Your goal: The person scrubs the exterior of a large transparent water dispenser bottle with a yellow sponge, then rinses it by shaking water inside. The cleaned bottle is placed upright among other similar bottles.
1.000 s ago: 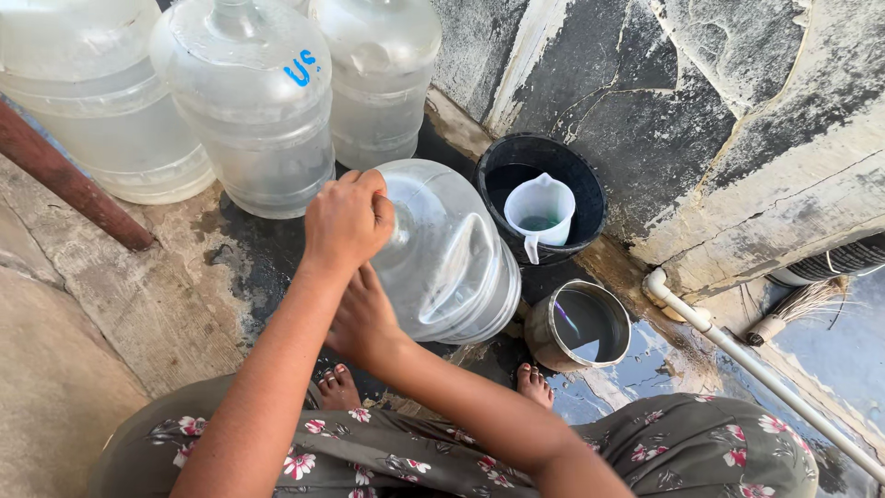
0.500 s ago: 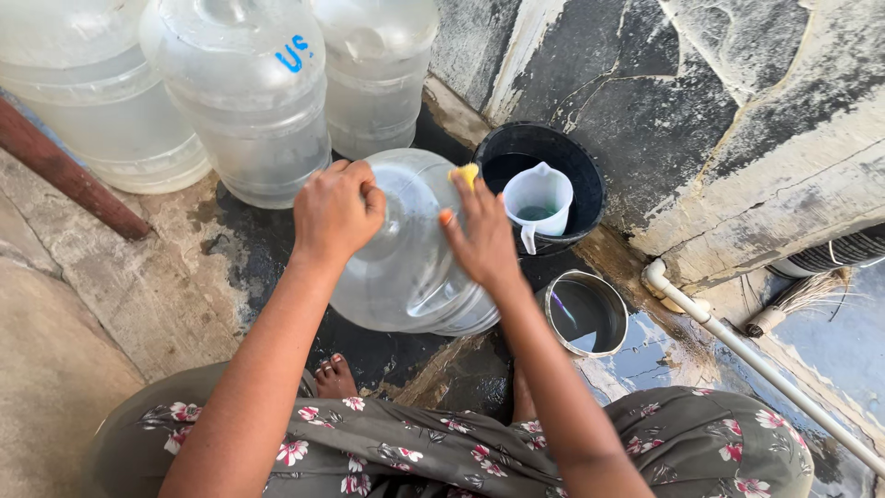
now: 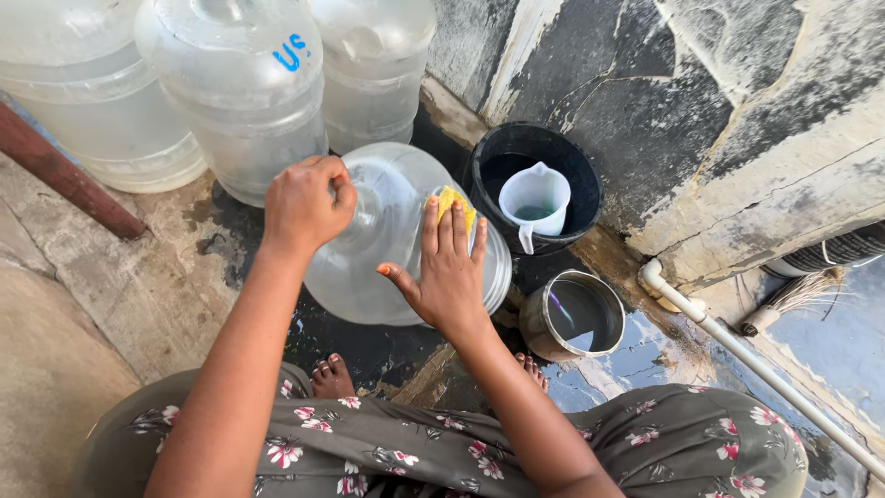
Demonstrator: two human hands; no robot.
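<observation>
Hands [image 3: 306, 205] [image 3: 446, 273] scrub tilted clear jug [image 3: 383, 240] with yellow sponge [image 3: 455, 205].

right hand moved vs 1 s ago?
Yes. The right hand has come up from low beside the left wrist onto the side of the tilted water jug, nearer the black bucket, and now presses a yellow sponge.

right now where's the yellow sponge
In the head view, the yellow sponge is under the right hand's fingertips, pressed on the tilted clear jug, just left of the black bucket.
</observation>
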